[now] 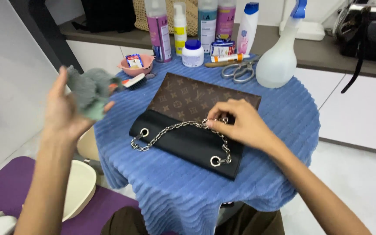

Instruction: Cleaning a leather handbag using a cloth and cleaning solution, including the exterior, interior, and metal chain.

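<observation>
Blue ribbed towelling covers the small round table (283, 130) at the centre of my head view, and on it lies a flat brown patterned clutch bag with a black leather flap (188, 130), opened out across the cloth. From where I watch, the right hand (240, 124) rests on the bag's upper right part, fingers curled and pinching the silver metal chain (175, 128) near its middle; the chain runs between two round eyelets on the black flap. The left hand (64, 111) is raised off to the left of the table, well apart from the bag, palm partly open with thumb and fingers closed around a crumpled grey-green cleaning cloth (90, 91). Behind the bag, near the table's far edge, I see a small pink bowl (136, 65), a white brush with an orange band (132, 81) just beside it, a squat white jar with a blue lid (193, 53), steel scissors (239, 72) and a translucent white spray bottle with a blue trigger (278, 58). Tall pump and spray bottles (205, 21) stand in a row further back. A purple mat (9, 187) lies on the floor at lower left.
</observation>
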